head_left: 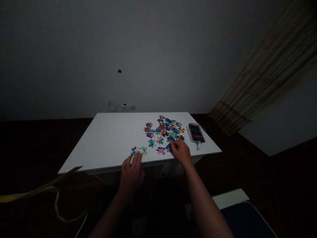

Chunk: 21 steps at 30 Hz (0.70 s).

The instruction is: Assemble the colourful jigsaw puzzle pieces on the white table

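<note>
My left hand (131, 170) rests at the table's near edge with its fingers stretched forward. Its fingertips touch a small joined section of jigsaw puzzle (139, 150) in white, teal and purple. Farther right, my right hand (181, 151) has its fingers curled together on a dark blue puzzle piece (168, 147), partly hidden by the fingers. A pink-purple puzzle piece (160, 150) lies between the hands. Beyond them spreads a loose pile of colourful puzzle pieces (167, 126), some overlapping. A teal piece (151, 143) sits apart at the pile's near left.
Right of the pile, a pixelated dark, phone-like object (196, 133) lies on the white table (106, 138), with a white strap (198, 146) beside it. A yellow strip (44, 183) and white cord (58, 205) show at lower left. A curtain (257, 72) hangs at right.
</note>
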Motion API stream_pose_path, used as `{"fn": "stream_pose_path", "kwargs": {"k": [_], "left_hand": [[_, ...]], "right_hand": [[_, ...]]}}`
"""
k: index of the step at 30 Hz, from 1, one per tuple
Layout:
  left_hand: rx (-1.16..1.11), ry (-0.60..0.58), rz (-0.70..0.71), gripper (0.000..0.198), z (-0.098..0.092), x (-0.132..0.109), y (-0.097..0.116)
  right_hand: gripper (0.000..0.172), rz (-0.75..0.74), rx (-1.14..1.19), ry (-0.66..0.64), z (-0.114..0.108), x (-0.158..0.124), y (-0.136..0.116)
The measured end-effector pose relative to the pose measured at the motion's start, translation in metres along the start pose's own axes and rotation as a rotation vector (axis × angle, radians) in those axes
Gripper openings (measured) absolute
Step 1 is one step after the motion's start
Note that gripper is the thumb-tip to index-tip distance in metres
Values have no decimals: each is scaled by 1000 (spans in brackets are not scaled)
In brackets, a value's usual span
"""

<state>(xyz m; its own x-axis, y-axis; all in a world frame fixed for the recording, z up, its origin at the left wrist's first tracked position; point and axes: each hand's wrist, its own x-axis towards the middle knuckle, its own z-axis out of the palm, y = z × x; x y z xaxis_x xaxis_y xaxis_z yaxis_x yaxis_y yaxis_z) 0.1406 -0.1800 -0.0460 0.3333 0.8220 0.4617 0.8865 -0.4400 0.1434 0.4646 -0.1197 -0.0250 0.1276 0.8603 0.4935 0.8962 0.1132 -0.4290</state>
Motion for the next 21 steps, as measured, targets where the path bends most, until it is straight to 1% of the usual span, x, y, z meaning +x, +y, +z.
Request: {"fn": "stream_pose_path", "kwargs": {"k": [5,8,11,14,17,21], "left_hand": [[-23,-57,-25,48,-22,25,1],[-83,-107,14,38,-34,42,-4],[-119,-147,50,34,-39,54,-13],[-114,-158,85,36,-36,67,-27],[-100,-175,93,43,-28,82,-47],[-124,-231,115,52,-17,101,-74]], "right_hand": [[31,8,3,1,-1,0,0],[32,10,6,10,0,-1,0],[32,17,6,11,0,-1,0],[33,17,11,18,0,0,0],[32,12,13,22,0,0,0],[32,17,12,18,-1,-1,0]]}}
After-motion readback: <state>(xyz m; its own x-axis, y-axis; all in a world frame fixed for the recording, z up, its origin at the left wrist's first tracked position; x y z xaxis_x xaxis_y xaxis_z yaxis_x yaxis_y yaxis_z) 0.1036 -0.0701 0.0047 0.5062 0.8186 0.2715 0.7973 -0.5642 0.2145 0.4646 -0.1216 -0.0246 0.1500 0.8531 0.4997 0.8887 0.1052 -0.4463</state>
